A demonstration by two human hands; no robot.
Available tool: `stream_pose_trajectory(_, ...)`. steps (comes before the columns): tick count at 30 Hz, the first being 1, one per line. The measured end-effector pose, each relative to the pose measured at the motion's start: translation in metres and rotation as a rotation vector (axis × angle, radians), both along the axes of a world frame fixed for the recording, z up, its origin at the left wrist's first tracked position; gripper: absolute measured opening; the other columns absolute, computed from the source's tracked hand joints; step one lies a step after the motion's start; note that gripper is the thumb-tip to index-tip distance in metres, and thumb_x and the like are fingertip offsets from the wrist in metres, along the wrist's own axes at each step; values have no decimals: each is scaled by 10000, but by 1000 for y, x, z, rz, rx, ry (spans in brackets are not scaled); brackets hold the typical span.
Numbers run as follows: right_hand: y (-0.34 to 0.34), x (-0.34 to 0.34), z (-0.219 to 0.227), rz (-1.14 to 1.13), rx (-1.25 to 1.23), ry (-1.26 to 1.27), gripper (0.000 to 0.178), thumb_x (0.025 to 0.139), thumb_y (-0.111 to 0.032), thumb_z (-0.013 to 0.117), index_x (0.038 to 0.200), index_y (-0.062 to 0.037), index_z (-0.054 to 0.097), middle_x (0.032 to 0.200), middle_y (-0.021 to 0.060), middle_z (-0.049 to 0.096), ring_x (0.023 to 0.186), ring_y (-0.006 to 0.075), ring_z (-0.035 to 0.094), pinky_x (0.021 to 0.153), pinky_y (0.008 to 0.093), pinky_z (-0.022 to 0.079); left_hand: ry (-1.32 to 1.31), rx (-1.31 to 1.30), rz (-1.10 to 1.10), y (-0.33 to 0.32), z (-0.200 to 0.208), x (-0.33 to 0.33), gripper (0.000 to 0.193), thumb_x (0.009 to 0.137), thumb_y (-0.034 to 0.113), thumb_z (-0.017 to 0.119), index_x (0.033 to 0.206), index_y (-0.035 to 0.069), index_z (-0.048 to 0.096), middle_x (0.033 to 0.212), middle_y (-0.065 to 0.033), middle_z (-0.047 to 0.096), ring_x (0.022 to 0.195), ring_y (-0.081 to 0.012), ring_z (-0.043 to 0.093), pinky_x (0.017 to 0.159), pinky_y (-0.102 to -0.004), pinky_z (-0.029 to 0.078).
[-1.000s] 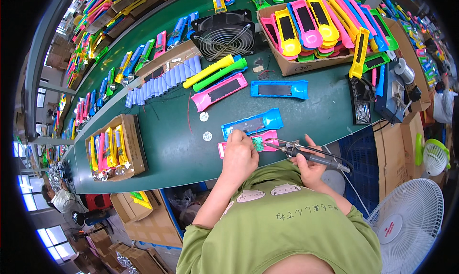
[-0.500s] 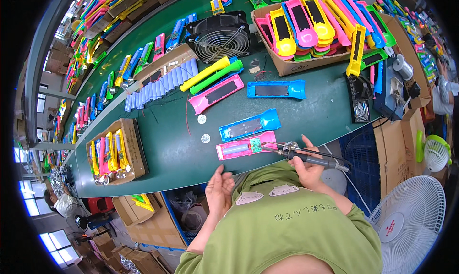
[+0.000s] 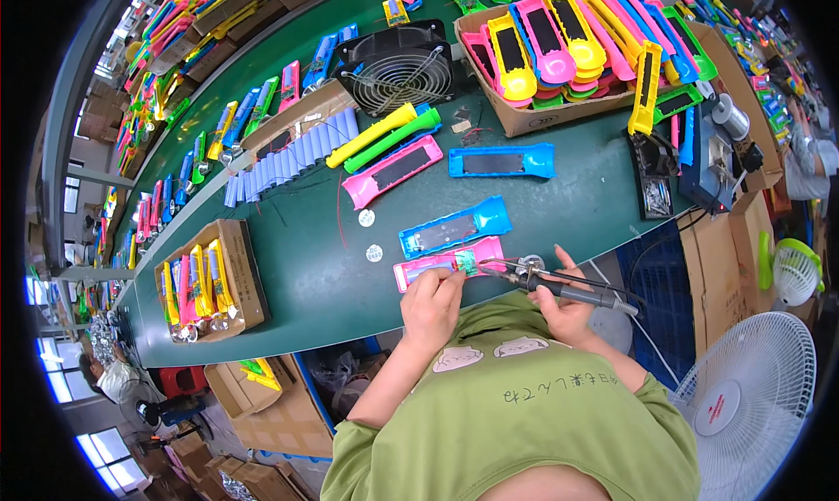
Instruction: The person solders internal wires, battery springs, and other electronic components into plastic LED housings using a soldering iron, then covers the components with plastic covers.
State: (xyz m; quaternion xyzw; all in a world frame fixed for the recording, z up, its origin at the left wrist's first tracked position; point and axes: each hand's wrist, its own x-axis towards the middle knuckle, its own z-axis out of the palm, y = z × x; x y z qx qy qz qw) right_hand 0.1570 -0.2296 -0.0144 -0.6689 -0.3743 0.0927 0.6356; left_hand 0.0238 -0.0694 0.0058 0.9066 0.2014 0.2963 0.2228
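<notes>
Fan (image 3: 398,80) beyond hands (image 3: 432,310), blue casing (image 3: 495,214) between, carton (image 3: 544,121)

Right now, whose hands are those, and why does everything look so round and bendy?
Those are a person's own bare hands; there's no robot. The camera sits on the person's head and looks down. Its wide fisheye lens bends straight edges.

The right hand holds a pen-shaped tool, probably a soldering iron. The left hand has its fingertips at a pink casing, near a small green circuit board.

On the green table there's also a blue casing just beyond, a row of lilac cylinders, a black fan and a carton full of colourful casings.
</notes>
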Motion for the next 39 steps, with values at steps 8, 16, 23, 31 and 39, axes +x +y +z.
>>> stream_pose_trajectory(8,0,-2,2,-5,0,8,156,759,-42,599,893,16,544,606,44,599,621,110,615,1036,529,244,149,313,-140,3,-3,-2,237,646,56,627,881,31,622,781,-58,517,684,-197,534,575,-305,432)
stream_pose_trajectory(16,2,-2,-2,6,-5,-4,168,755,-33,612,906,9,553,641,41,593,639,122,622,1042,522,240,151,342,-136,3,-4,0,238,658,57,617,891,12,616,786,-68,519,695,-206,534,587,-311,435)
stream_pose_trajectory(23,3,-3,-2,7,1,19,176,747,-21,612,909,10,553,647,49,604,650,123,622,1041,524,238,138,356,-127,2,-6,0,230,658,56,617,883,10,611,774,-73,518,693,-207,534,586,-312,436)
stream_pose_trajectory(31,4,-4,-3,21,35,11,184,742,-18,615,912,13,553,674,59,610,610,128,623,1039,534,238,152,379,-149,1,-4,-2,235,655,60,610,884,9,606,770,-69,512,694,-203,532,584,-306,436)
stream_pose_trajectory(39,1,-7,-6,28,37,151,165,776,-28,601,922,33,556,746,85,611,629,132,628,1041,505,257,156,383,-146,1,-3,-1,225,650,58,606,870,12,609,776,-65,513,701,-198,531,586,-299,438)
